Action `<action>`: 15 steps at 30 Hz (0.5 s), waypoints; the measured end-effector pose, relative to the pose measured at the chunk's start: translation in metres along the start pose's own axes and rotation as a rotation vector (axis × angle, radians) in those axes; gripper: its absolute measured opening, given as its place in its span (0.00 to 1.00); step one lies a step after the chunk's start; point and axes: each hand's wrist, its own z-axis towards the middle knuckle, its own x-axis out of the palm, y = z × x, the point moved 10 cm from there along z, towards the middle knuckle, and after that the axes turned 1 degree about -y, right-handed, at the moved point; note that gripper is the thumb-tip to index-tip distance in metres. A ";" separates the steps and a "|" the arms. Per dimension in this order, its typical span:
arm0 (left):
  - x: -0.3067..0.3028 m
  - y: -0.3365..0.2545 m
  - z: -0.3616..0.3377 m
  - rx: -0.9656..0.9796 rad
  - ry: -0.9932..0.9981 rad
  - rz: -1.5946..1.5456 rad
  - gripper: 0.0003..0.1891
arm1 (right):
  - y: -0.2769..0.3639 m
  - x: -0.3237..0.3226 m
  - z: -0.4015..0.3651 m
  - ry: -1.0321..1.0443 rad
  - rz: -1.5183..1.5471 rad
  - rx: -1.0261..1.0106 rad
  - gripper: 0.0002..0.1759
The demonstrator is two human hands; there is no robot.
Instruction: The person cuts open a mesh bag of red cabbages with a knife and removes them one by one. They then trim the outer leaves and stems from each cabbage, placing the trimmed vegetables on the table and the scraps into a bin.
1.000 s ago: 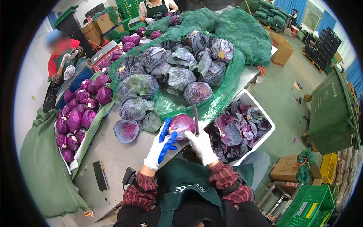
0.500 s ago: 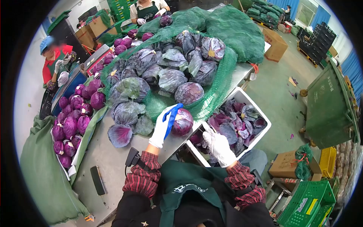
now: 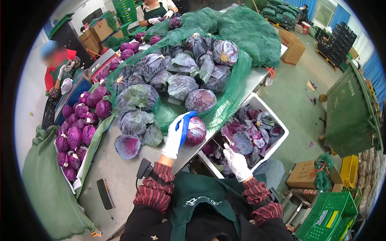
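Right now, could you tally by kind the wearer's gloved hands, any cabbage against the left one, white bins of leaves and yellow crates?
Left hand and right hand: 2
Cabbage against left hand: 1
White bin of leaves: 1
Yellow crate: 1
Total: 5

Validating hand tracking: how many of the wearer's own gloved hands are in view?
2: the left hand touching a purple cabbage, and the right hand by the white bin of loose leaves. Neither hand is fully hidden.
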 end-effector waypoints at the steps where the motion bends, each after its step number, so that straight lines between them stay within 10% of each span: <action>1: 0.003 0.004 0.000 -0.002 0.003 -0.002 0.15 | 0.007 -0.012 -0.002 -0.090 0.148 -0.009 0.26; 6: 0.007 -0.004 -0.009 0.092 -0.060 0.168 0.17 | 0.113 -0.078 -0.004 -0.523 0.209 -0.362 0.25; 15: 0.020 -0.036 -0.026 0.226 -0.071 0.444 0.15 | 0.099 -0.077 0.031 -0.647 0.164 -0.126 0.19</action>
